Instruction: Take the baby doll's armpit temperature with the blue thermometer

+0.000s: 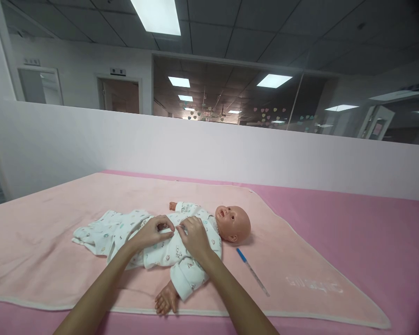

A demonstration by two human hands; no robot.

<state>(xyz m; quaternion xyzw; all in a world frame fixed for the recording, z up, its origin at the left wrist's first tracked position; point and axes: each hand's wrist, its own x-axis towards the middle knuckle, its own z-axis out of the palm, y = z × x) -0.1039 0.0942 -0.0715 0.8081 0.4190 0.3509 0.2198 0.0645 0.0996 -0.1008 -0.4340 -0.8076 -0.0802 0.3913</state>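
Note:
A baby doll [232, 222] lies on its back on a pale pink blanket [49, 232], head to the right, dressed in a white printed romper [167, 253]. My left hand [152, 232] and my right hand [194, 235] meet over the doll's chest. Both pinch the front of the romper, fingers closed on the cloth. The doll's near arm [167, 298] sticks out toward me, and its far hand [173, 205] shows behind the body.
A thin stick with a blue tip [253, 272] lies on the blanket just right of the doll. The blanket covers a brighter pink surface [370, 232]. A white partition wall [209, 149] runs behind, with glass above it.

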